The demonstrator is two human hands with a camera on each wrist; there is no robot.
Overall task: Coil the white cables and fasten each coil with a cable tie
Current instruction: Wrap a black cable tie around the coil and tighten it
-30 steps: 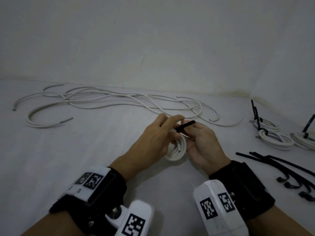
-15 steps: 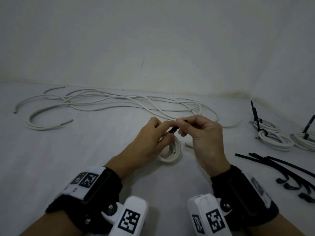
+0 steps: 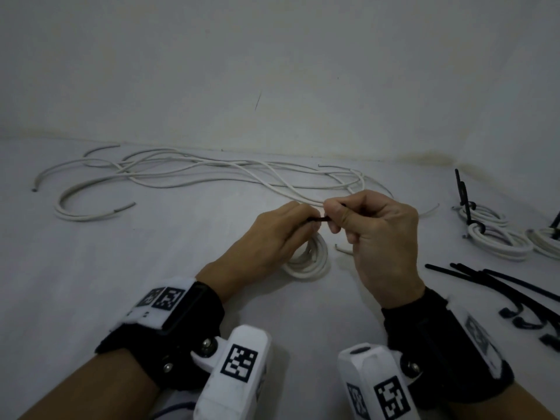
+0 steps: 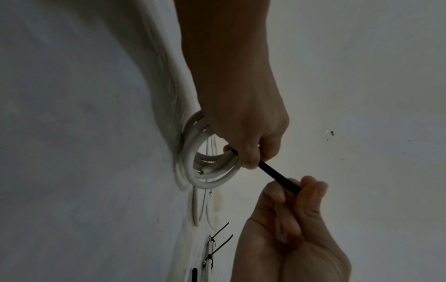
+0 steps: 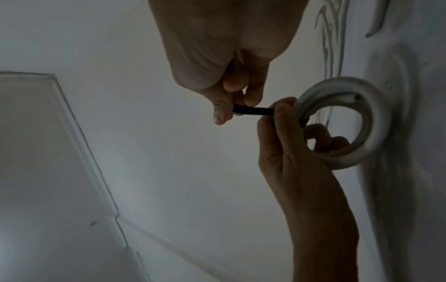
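Observation:
A small white cable coil point(image 3: 312, 262) point(image 4: 207, 167) point(image 5: 347, 124) stands on edge on the white surface. My left hand point(image 3: 285, 234) point(image 4: 248, 137) point(image 5: 289, 129) grips its top with curled fingers, where a black cable tie point(image 3: 318, 219) point(image 4: 272, 171) point(image 5: 253, 111) wraps the coil. My right hand point(image 3: 372, 225) point(image 4: 296, 192) point(image 5: 231, 103) pinches the tie's free tail between thumb and forefinger, and the tie is drawn straight between both hands.
Several loose white cables point(image 3: 188, 177) sprawl across the back of the surface. Tied coils point(image 3: 491, 234) with upright black tie tails sit at the right. Spare black cable ties point(image 3: 509, 286) lie at the near right. A wall rises behind.
My right hand turned over, closed onto the tie's tail and drew it to the right, away from the left hand. The coil stayed under the left hand.

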